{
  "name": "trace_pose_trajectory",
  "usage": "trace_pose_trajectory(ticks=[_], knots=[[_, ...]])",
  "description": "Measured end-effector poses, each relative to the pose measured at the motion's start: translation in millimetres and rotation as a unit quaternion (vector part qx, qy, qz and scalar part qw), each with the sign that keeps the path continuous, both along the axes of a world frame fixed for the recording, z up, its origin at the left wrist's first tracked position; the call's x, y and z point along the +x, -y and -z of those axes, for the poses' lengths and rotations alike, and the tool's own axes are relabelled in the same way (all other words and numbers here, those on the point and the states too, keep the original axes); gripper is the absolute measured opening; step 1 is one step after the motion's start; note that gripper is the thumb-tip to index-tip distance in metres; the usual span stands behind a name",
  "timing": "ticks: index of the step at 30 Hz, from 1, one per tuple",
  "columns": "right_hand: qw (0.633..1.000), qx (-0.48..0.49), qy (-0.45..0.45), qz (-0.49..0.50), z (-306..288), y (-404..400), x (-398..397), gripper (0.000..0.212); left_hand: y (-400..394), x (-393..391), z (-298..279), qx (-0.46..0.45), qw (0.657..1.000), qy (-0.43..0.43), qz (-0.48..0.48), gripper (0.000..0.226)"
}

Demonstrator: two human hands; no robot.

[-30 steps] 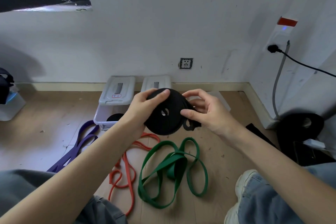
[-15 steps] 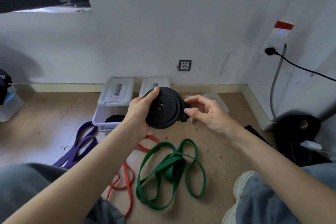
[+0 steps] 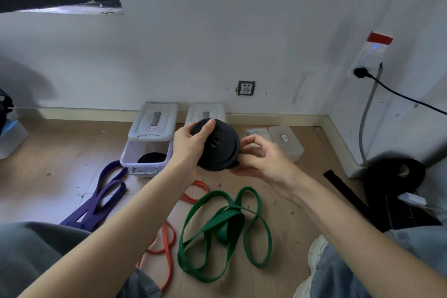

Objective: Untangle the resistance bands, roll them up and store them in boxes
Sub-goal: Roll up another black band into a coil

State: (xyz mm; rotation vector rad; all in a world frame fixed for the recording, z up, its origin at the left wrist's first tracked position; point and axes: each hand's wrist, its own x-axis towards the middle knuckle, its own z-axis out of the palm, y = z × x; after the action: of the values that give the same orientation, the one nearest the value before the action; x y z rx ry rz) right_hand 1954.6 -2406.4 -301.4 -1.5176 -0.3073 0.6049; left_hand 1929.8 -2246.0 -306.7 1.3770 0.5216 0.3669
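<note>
Left hand (image 3: 191,143) is gripping the rolled black resistance band (image 3: 217,146) in mid-air, while the right hand (image 3: 260,159) is pinching its loose tail, now wound almost flush after sticking out a second ago. Rolling looks nearly done; the open storage box (image 3: 145,157) below-left, already holding a black roll, is waiting.

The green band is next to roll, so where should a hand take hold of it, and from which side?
Judging from its pose, grip the green band at the far loop nearest the right hand, coming from above. That loop lies flat and open on the floor, clear of the crossed, bunched middle and the orange band.
</note>
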Motion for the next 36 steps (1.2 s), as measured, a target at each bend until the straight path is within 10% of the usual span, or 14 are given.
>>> trace_pose_trajectory(ticks=[3,9,22,36], knots=[[0.989,0.094,-0.111,0.002,9,-17,7,0.013,-16,7,10,0.081,0.995,0.022,-0.055,0.011],[0.997,-0.028,-0.024,0.070,41,-96,33,0.024,-52,25,53,0.116,0.981,0.031,-0.155,0.010],[0.985,-0.145,-0.094,0.002,180,-267,132,0.025,-229,21,206,0.267,0.929,-0.232,-0.105,0.028],[0.943,-0.293,-0.141,0.073,264,-371,155,0.031,-275,28,267,0.408,0.884,-0.210,-0.091,0.010]])
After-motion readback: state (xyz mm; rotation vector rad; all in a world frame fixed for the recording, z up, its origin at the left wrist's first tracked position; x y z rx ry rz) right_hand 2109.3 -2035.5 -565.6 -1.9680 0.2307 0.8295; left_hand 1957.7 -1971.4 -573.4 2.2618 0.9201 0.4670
